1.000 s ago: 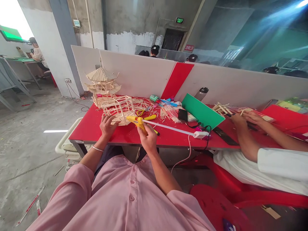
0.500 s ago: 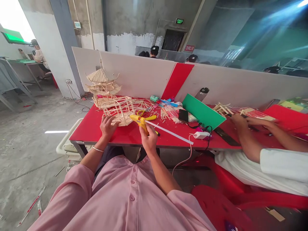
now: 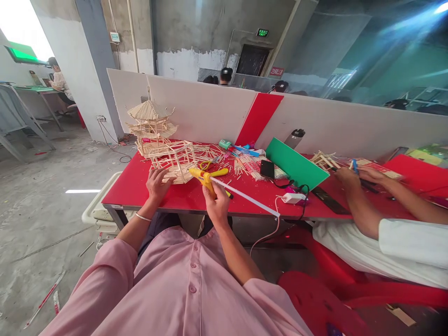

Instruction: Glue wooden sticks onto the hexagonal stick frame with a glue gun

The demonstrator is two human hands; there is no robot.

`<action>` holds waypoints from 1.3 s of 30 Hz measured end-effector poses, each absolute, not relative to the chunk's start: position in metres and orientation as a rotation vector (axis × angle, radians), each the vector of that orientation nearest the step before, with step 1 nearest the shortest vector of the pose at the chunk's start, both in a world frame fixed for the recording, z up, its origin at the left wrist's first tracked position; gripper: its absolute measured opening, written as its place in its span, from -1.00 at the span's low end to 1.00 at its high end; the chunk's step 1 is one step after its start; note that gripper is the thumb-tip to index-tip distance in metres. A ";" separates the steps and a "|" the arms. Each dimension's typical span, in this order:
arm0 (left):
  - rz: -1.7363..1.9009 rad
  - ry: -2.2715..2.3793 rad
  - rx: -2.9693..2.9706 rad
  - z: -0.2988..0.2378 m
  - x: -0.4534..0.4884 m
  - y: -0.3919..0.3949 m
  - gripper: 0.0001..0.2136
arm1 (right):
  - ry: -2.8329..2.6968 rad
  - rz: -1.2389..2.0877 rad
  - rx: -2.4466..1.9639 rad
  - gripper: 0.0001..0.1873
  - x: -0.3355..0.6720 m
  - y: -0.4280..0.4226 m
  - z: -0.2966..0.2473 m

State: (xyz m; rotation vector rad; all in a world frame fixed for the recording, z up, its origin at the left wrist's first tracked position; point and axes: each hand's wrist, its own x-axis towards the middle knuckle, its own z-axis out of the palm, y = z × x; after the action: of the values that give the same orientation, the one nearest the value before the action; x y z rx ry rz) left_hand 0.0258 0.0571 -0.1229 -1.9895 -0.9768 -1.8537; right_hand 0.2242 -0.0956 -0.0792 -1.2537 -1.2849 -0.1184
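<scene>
My left hand [image 3: 158, 186] is closed at the near left corner of an open frame of thin wooden sticks [image 3: 178, 158], its fingertips partly hidden there. A yellow glue gun [image 3: 203, 176] is gripped in my right hand [image 3: 217, 203]. Its nozzle points left at the near right side of the frame, and a long translucent glue stick [image 3: 248, 196] juts out of its back. Just behind the frame rises a tiered stick pagoda [image 3: 150, 121]. Yellow-handled scissors [image 3: 206, 164] lie beyond the glue gun.
Loose sticks [image 3: 206, 151], a black phone [image 3: 267, 169], a green board [image 3: 296, 163] and a white power adapter [image 3: 293, 198] are on the red table [image 3: 136, 186]. A low partition [image 3: 203, 107] runs behind. On the right, a co-worker's hands [image 3: 350, 179] work among sticks.
My hands and the stick frame stay nearly in place; the glue stick's back end has dipped slightly. A blue item now shows at the co-worker's hands.
</scene>
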 end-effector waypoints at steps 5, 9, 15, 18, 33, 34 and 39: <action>-1.843 -0.950 -1.978 -0.123 0.026 0.058 -0.76 | -1.284 -0.135 -1.243 -0.57 0.223 -0.095 -0.079; -1.844 -0.942 -1.972 -0.123 0.026 0.058 -0.76 | -1.277 -0.153 -1.258 -0.57 0.223 -0.095 -0.078; -1.849 -0.958 -1.977 -0.122 0.027 0.055 -0.76 | -1.283 -0.158 -1.249 -0.58 0.222 -0.095 -0.077; -1.841 -0.974 -1.981 -0.122 0.027 0.056 -0.75 | -1.286 -0.157 -1.250 -0.58 0.222 -0.095 -0.076; -1.844 -1.021 -2.016 -0.121 0.026 0.055 -0.74 | -1.273 -0.119 -1.238 -0.57 0.222 -0.096 -0.075; -1.847 -1.007 -2.007 -0.121 0.026 0.055 -0.74 | -1.270 -0.120 -1.238 -0.57 0.222 -0.096 -0.075; -1.866 -0.946 -1.971 -0.119 0.028 0.054 -0.76 | -1.248 -0.127 -1.227 -0.57 0.221 -0.095 -0.073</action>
State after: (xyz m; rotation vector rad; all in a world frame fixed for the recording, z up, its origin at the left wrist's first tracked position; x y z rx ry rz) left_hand 0.0276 0.0538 -0.1190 -1.9710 -0.9461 -1.8657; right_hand 0.2209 -0.0952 -0.0734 -1.2270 -1.2481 -0.1271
